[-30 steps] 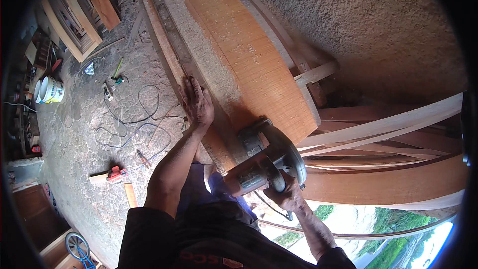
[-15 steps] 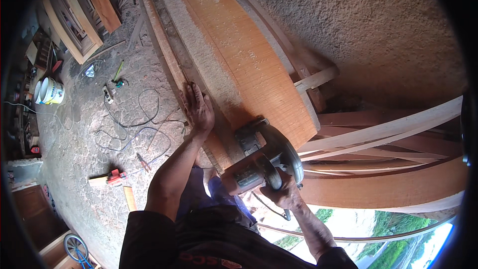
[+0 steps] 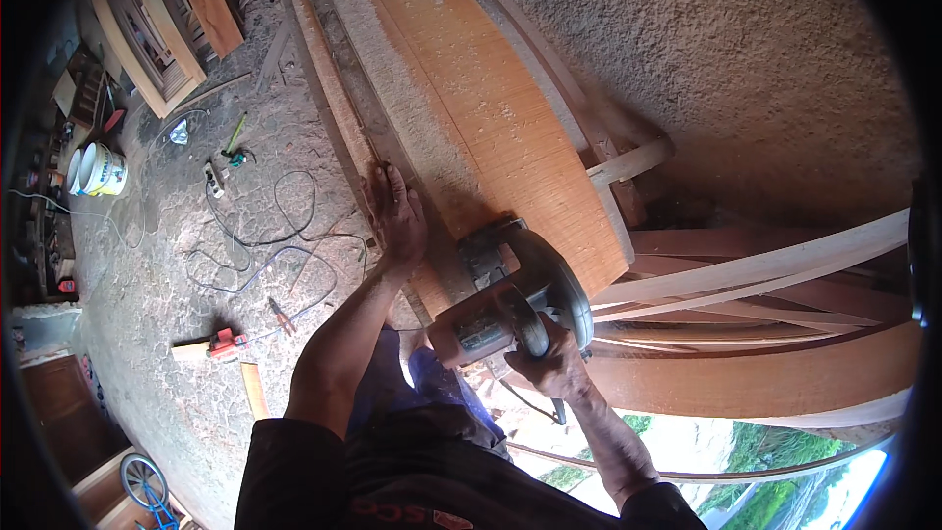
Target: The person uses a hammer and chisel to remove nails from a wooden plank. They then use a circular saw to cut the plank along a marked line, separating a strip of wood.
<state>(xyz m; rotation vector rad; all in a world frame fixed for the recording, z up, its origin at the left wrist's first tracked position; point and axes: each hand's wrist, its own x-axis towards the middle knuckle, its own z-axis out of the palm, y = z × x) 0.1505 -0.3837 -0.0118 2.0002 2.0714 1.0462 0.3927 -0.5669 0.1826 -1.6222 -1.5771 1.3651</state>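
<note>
My right hand (image 3: 554, 363) is wrapped around the rear handle of a dark circular saw (image 3: 491, 319). The saw rests across the near end of a wide orange-brown plank (image 3: 491, 98), its blade hidden beneath the body. A thin straight line runs lengthwise along the plank, and pale sawdust (image 3: 392, 69) coats the strip left of it. My left hand (image 3: 395, 216) lies flat with fingers extended on the long narrow timber (image 3: 329, 69) at the left side of the bench, to the left of the saw.
A rough wall (image 3: 726, 59) rises on the right, with long boards (image 3: 765, 260) stacked near it. Cables (image 3: 231, 236), a red power tool (image 3: 226, 342) and a green tool (image 3: 236, 157) lie on the floor. White buckets (image 3: 101, 172) and wooden frames (image 3: 147, 39) stand farther left.
The saw and my right hand have shifted slightly forward along the plank. My left hand stays at the same place on the timber. The view has tilted a little.
</note>
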